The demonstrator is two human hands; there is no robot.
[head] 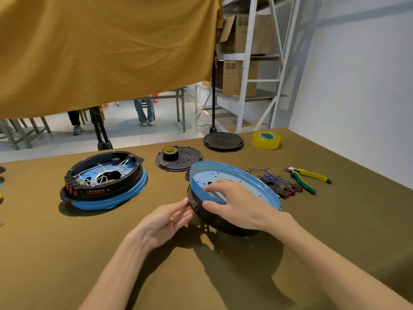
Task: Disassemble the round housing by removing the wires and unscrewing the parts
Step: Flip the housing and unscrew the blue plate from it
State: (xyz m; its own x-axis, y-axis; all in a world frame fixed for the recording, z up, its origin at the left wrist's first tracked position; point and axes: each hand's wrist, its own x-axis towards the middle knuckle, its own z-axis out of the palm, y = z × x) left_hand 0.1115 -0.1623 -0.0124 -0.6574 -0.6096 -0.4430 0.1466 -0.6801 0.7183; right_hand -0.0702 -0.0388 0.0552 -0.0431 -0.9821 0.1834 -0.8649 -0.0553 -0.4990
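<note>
I'm gripping the tilted housing [234, 175] rim with right-hand fingers [214, 186], left fingers [182, 209] steadying; it's risking slipping onto the desk [67, 253].

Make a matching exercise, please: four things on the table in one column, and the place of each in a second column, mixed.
1. yellow tape roll
2. pliers
3. black tape roll
4. wired housing

a. on the perforated black disc
b. left part of the table
c. far right, near the wall
d. right of the loose blue wires

Pairs: 1-c, 2-d, 3-a, 4-b
</note>
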